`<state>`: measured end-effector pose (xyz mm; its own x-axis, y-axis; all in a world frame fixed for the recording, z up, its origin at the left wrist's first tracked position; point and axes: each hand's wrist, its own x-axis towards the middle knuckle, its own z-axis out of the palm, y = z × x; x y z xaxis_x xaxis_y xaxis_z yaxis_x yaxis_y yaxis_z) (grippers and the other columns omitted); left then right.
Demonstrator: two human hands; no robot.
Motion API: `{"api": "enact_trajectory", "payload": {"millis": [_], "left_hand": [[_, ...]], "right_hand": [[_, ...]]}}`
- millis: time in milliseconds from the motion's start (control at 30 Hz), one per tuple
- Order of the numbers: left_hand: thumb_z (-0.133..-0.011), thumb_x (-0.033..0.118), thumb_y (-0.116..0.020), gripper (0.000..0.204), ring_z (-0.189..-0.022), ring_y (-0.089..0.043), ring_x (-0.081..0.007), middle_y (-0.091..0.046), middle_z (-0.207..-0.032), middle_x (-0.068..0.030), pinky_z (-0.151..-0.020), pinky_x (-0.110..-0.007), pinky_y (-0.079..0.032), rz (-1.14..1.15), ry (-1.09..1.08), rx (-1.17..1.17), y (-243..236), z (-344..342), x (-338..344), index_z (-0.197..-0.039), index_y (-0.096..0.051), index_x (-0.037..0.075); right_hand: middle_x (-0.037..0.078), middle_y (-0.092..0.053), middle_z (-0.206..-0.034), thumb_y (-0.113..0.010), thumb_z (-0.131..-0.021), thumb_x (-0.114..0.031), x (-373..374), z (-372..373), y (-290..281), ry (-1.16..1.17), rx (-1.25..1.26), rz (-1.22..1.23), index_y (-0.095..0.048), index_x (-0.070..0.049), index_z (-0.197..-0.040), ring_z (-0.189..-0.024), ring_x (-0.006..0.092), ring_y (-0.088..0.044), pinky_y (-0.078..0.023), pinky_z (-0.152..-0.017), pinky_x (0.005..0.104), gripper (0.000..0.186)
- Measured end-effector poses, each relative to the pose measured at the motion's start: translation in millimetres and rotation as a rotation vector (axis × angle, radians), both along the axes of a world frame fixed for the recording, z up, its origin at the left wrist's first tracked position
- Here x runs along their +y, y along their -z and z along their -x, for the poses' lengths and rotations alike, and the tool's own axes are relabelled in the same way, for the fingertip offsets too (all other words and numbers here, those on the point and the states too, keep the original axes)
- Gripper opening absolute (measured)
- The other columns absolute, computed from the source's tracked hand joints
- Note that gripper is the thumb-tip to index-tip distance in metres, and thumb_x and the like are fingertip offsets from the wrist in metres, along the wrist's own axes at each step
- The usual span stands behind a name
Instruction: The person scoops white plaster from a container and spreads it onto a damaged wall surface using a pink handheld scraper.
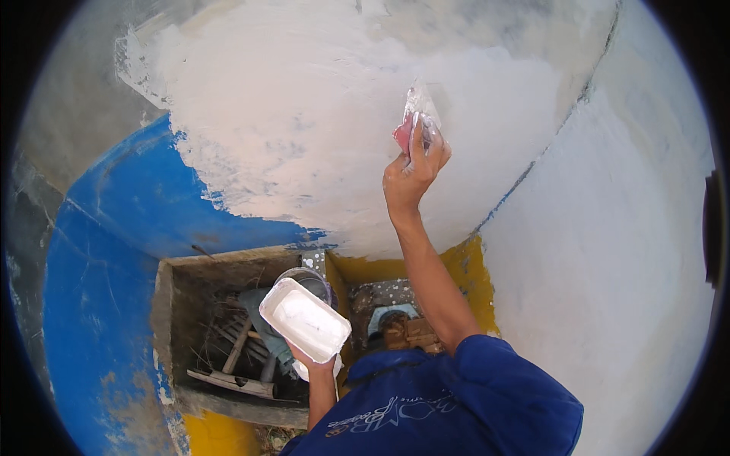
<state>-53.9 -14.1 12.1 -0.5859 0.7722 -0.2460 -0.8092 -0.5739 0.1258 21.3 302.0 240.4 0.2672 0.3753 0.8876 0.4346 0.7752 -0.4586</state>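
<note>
My right hand (414, 173), smeared with white, is raised to the wall and closed around a putty knife (420, 100). Its blade, coated in white paste, lies against or very close to the wall, and a reddish part shows beside my fingers. The wall bears a broad, uneven coat of white putty (304, 114). Lower down, my left hand (321, 367) supports a white rectangular tub (310, 323) from beneath. The tub is tilted, with white putty inside, and hides most of that hand's fingers.
Blue paint (152, 197) covers the wall at the left. Below stands a concrete trough (163, 304) holding sticks and a wooden-handled tool (237, 346). A bucket (323, 289) is behind the tub. A cracked corner (525, 171) meets the white wall (601, 266) on the right.
</note>
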Motion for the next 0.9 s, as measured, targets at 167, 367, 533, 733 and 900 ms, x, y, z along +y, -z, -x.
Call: {"api": "enact_trajectory", "payload": {"millis": [167,367,533,733,900], "left_hand": [[-0.099,0.055,-0.042,0.063,-0.128,-0.054,-0.0361,-0.052,-0.144,-0.0139,-0.105,-0.057,-0.044,0.056,-0.016,0.104,3.4,-0.9,-1.3,-0.148,-0.042,0.015],[-0.100,0.054,-0.040,0.063,-0.128,-0.053,-0.0359,-0.050,-0.145,-0.0131,-0.106,-0.056,-0.044,0.020,0.020,0.050,-4.2,-5.2,-1.0,-0.148,-0.042,0.014],[-0.101,0.052,-0.041,0.060,-0.127,-0.054,-0.0347,-0.051,-0.144,-0.0115,-0.107,-0.055,-0.044,-0.018,0.072,0.026,-22.5,-10.2,8.0,-0.147,-0.043,0.014],[-0.100,0.053,-0.043,0.060,-0.126,-0.055,-0.0355,-0.053,-0.142,-0.0119,-0.106,-0.056,-0.044,-0.046,0.059,-0.013,-7.4,-5.1,5.4,-0.145,-0.046,0.013],[-0.098,0.056,-0.045,0.064,-0.127,-0.054,-0.0362,-0.053,-0.141,-0.0147,-0.106,-0.057,-0.044,0.048,0.005,0.065,7.7,0.3,-2.7,-0.147,-0.043,0.014]], "right_hand": [[0.017,-0.045,-0.140,-0.058,-0.070,0.015,20.8,22.8,8.9,-0.051,-0.146,0.086,-0.053,-0.007,-0.141,-0.127,0.0408,-0.039,-0.028,-0.110,0.0523,0.074],[0.019,-0.056,-0.129,-0.052,-0.081,0.015,-7.6,-29.8,11.0,-0.227,-0.121,0.036,-0.061,-0.002,-0.132,-0.118,0.0346,-0.052,-0.043,-0.100,0.0426,0.055],[0.020,-0.057,-0.125,-0.048,-0.088,0.014,24.1,-75.1,-3.3,0.046,0.279,0.271,-0.055,0.002,-0.136,-0.114,0.0342,-0.053,-0.047,-0.094,0.0406,0.050],[0.020,-0.052,-0.132,-0.051,-0.072,0.017,-14.2,29.4,-7.8,-0.138,0.036,0.164,-0.055,0.002,-0.135,-0.120,0.0408,-0.046,-0.038,-0.104,0.0486,0.065],[0.020,-0.054,-0.130,-0.053,-0.070,0.019,-35.6,42.6,-9.7,-0.404,-0.092,0.132,-0.056,0.001,-0.135,-0.118,0.0385,-0.048,-0.041,-0.102,0.0468,0.068]]}}
